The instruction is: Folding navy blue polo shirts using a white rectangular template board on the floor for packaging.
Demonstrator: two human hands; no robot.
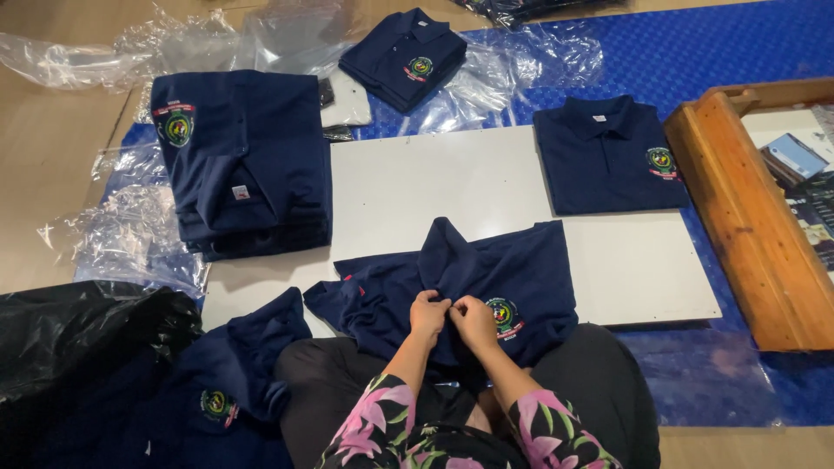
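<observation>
A navy polo shirt [521, 274] with a round chest badge lies crumpled over the near edge of a white board [417, 187] and across my lap. My left hand [427, 314] and my right hand [473, 320] sit side by side at the shirt's front opening, each pinching the fabric near the collar. Both sleeves on my arms are black with pink flowers.
A tall stack of folded navy shirts [239, 161] lies at the left, a smaller folded stack [404, 56] at the back, one folded shirt [608, 156] on the board's right. More loose shirts [230, 382] and a black bag [78, 334] lie at my left. A wooden frame [747, 217] stands right. Clear plastic bags [130, 230] lie around.
</observation>
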